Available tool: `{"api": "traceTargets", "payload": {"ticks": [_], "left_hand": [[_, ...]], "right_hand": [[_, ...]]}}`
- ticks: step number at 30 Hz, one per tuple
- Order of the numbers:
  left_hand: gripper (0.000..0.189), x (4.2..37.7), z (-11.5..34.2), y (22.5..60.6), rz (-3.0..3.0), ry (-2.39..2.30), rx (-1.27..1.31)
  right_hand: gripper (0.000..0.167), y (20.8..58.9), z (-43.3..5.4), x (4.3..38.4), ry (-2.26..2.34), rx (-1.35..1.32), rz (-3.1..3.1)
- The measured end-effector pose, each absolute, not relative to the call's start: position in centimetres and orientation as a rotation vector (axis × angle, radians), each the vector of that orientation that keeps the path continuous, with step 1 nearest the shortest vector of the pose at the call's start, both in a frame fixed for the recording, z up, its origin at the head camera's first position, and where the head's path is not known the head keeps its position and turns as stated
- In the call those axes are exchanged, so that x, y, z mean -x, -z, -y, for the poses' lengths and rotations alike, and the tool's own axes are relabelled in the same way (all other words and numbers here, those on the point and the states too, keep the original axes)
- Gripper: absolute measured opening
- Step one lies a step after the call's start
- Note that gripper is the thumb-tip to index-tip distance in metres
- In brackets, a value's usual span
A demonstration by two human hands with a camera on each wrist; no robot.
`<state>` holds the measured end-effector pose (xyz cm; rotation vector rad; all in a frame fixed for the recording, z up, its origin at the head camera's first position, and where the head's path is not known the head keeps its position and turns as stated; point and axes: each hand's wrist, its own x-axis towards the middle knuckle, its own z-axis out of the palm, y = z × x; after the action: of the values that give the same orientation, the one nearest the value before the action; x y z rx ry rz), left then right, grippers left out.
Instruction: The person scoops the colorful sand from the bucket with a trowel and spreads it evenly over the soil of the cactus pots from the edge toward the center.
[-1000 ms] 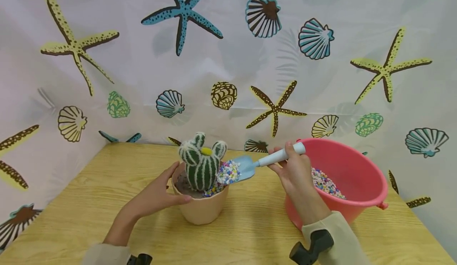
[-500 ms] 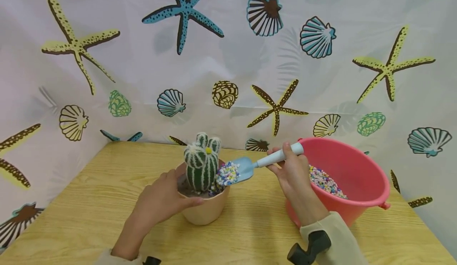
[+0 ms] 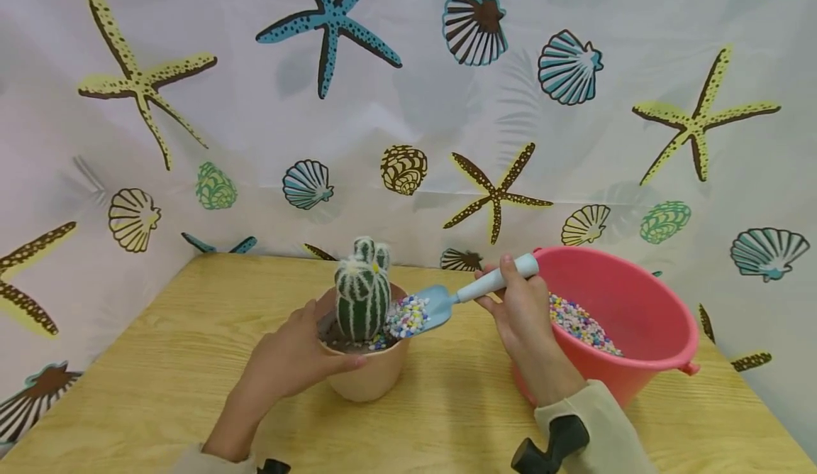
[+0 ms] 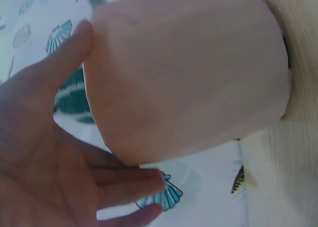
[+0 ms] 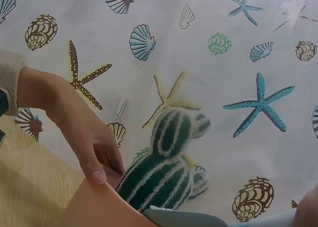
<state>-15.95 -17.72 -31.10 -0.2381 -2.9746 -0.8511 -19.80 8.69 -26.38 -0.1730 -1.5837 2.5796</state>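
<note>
Wooden table (image 3: 191,325), hands (image 3: 290,357) (image 3: 522,311) apart, gripping pot (image 3: 371,376), trowel (image 3: 474,290)

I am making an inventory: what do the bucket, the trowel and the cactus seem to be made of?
The bucket looks like smooth plastic: even pink, soft sheen. The trowel, pale blue, is probably satin plastic, though painted metal is possible. The cactus seems yarn or felt, its white stripes fuzzy.

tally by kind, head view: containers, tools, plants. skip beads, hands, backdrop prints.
Containers: 2 (peach pot, pink bucket)
Tools: 1 (light blue trowel)
Plants: 1 (cactus)
Total: 4
</note>
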Motion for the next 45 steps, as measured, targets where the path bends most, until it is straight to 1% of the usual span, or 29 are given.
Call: {"api": "traceTargets", "payload": {"ticks": [2, 5, 11, 13, 18, 23, 26, 30, 35, 41, 45], "left_hand": [[0.112, 15.7, 17.1, 31.0, 2.967, 0.785, 0.166], [0.111, 15.6, 16.9, 30.9, 2.942, 0.788, 0.171], [0.112, 16.4, 18.3, 31.5, 2.904, 1.106, 0.333], [0.114, 16.6, 18.7, 31.7, 2.905, 1.148, 0.365], [0.116, 16.5, 18.9, 31.6, 2.937, 1.052, 0.385], [0.112, 16.0, 18.5, 30.7, 2.972, 0.916, 0.358], [0.109, 15.8, 18.6, 30.2, 2.965, 0.868, 0.389], [0.106, 16.1, 19.2, 30.2, 2.916, 0.967, 0.462], [0.105, 16.6, 19.4, 30.9, 2.859, 1.075, 0.539], [0.115, 16.4, 19.1, 30.8, 2.99, 1.002, 0.383], [0.113, 16.3, 18.7, 30.9, 3.004, 0.983, 0.327]], "right_hand": [[0.017, 26.4, -8.7, 19.8, -2.569, 0.168, 1.594], [0.016, 26.4, -8.6, 19.9, -2.557, 0.164, 1.61], [0.015, 26.3, -8.3, 19.8, -2.505, 0.102, 1.71], [0.015, 26.2, -8.2, 19.7, -2.487, 0.083, 1.738], [0.013, 25.9, -8.1, 19.7, -2.475, 0.066, 1.753], [0.012, 25.4, -8.2, 19.5, -2.457, 0.045, 1.794], [0.011, 24.9, -8.2, 19.3, -2.445, 0.007, 1.825], [0.01, 24.1, -8.3, 19.1, -2.446, -0.041, 1.847], [0.013, 23.3, -8.7, 18.8, -2.434, -0.075, 1.876], [0.011, 22.8, -8.9, 19.0, -2.404, -0.081, 1.875], [0.013, 23.3, -8.5, 19.3, -2.368, -0.087, 1.883]]}}
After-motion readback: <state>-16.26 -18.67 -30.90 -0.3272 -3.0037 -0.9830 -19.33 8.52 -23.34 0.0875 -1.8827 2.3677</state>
